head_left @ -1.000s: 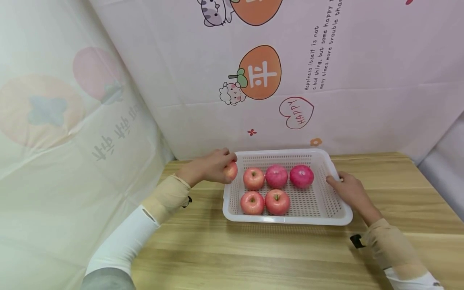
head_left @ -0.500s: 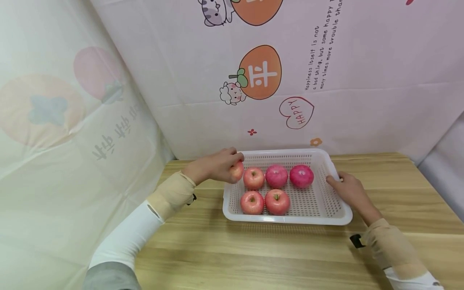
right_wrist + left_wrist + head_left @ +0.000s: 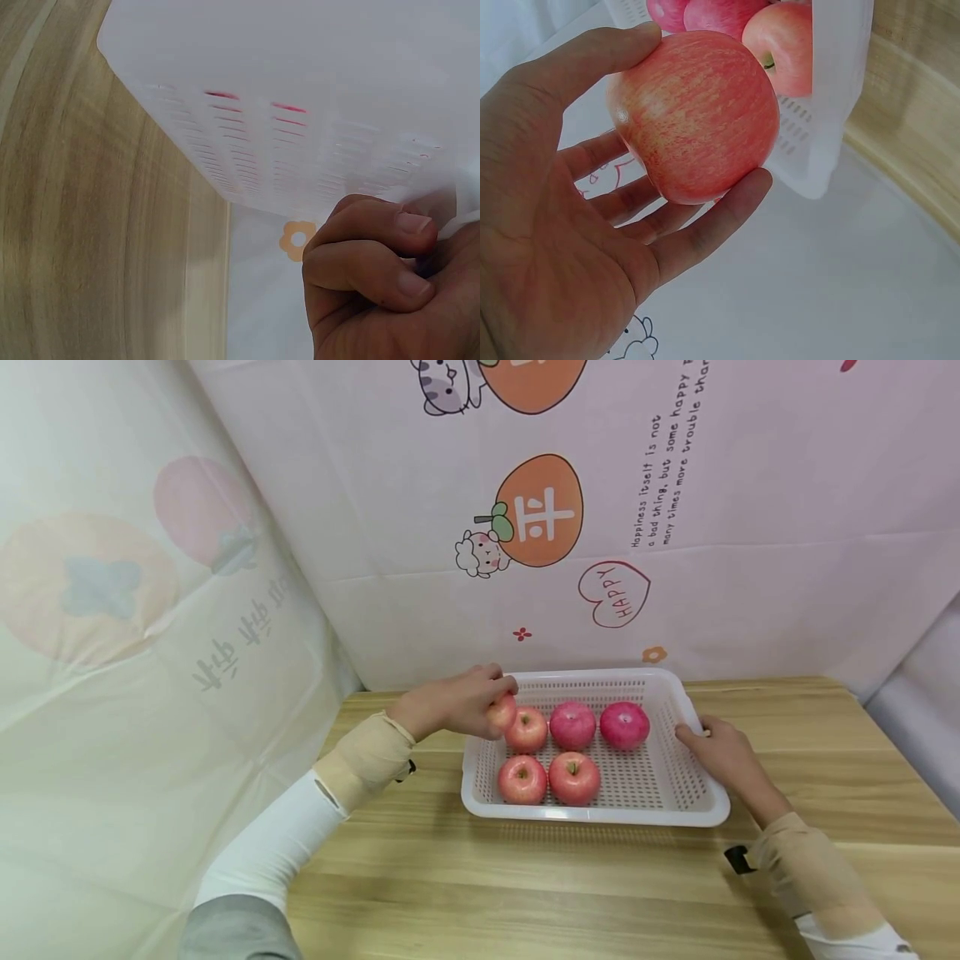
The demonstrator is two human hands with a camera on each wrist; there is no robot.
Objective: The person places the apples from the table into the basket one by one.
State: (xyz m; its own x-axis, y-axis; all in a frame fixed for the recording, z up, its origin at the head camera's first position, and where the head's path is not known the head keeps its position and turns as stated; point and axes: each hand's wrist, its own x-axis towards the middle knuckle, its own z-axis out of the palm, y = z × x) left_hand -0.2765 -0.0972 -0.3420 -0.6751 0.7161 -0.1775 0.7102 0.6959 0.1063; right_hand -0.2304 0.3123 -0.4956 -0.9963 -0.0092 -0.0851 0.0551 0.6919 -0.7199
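My left hand (image 3: 468, 702) holds a red-yellow apple (image 3: 697, 116) between thumb and fingertips, over the left end of a white plastic basket (image 3: 592, 815). In the head view this apple overlaps the back-left apple (image 3: 529, 732) in the basket. Two pinker apples, one pink (image 3: 572, 725) and one deep magenta (image 3: 625, 725), sit to its right in the back row. In front lie two red apples, one at the left (image 3: 522, 779) and another beside it (image 3: 573, 778). My right hand (image 3: 720, 750) grips the basket's right rim, fingers curled beneath it in the right wrist view.
The basket stands on a wooden table (image 3: 420, 877) near its back edge. A white printed cloth (image 3: 420, 527) hangs behind, and another pale sheet (image 3: 150, 735) hangs along the left side.
My left hand has moved right with its apple, from the basket's left rim to over the inside of the basket. The right hand and the basket have stayed put.
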